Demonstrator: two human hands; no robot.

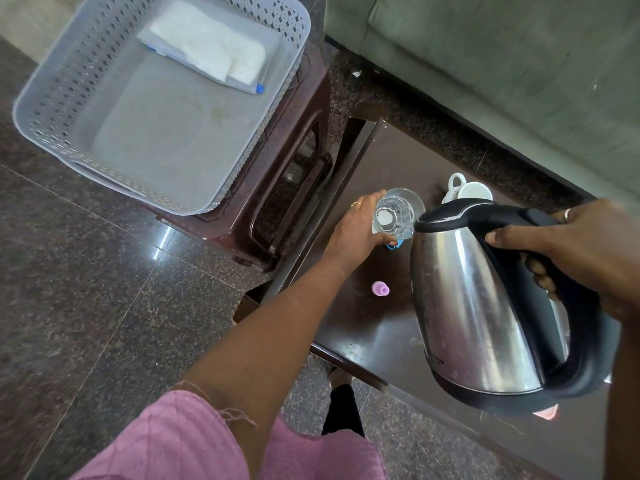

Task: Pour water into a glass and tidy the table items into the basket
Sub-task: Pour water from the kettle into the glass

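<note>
My left hand (356, 230) grips a clear glass (398, 211) standing on the dark table (374, 327). My right hand (588, 251) holds a steel kettle (478, 306) by its black handle, tilted with the spout over the glass rim. A white cup (467, 190) sits just beyond the kettle's lid. A small pink cap (380, 289) lies on the table near my left wrist. A blue item (396, 244) peeks out under the glass. The grey perforated basket (52, 109) stands at upper left and holds a white folded cloth (207, 46) in a clear pouch.
The basket rests on a dark brown plastic stool (287, 188) left of the table. A green sofa (502, 57) runs along the far side. Speckled stone floor (86, 289) lies to the left. My pink sleeve and a foot show at the bottom.
</note>
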